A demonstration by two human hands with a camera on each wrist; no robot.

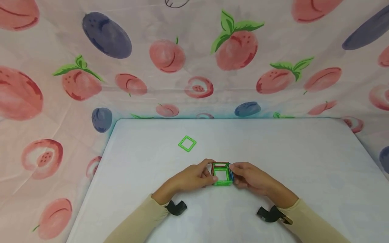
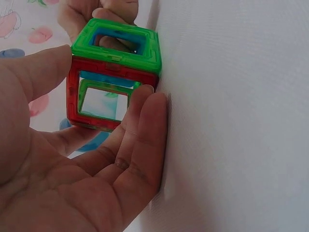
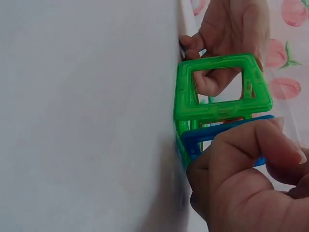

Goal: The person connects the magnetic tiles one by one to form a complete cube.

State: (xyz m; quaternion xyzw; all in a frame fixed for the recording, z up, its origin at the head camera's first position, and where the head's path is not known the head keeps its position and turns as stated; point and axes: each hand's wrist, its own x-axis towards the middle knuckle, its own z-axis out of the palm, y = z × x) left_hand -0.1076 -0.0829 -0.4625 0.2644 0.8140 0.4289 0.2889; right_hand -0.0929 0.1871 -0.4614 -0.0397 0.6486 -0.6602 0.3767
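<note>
A small box of magnetic tiles stands on the white table between both hands. My left hand holds its left side, thumb at the near edge and a finger at the far edge. In the left wrist view, a red square tile faces that palm, beside a green tile. On the box's right, my right hand pinches a blue tile. That tile looks tilted against the green front tile in the right wrist view; whether it sits flush I cannot tell. Fingers hide part of it.
Beyond the left hand, a loose green square tile lies flat on the white tabletop. Fruit-printed cloth hangs behind the table and along its sides. Each wrist carries a black mount.
</note>
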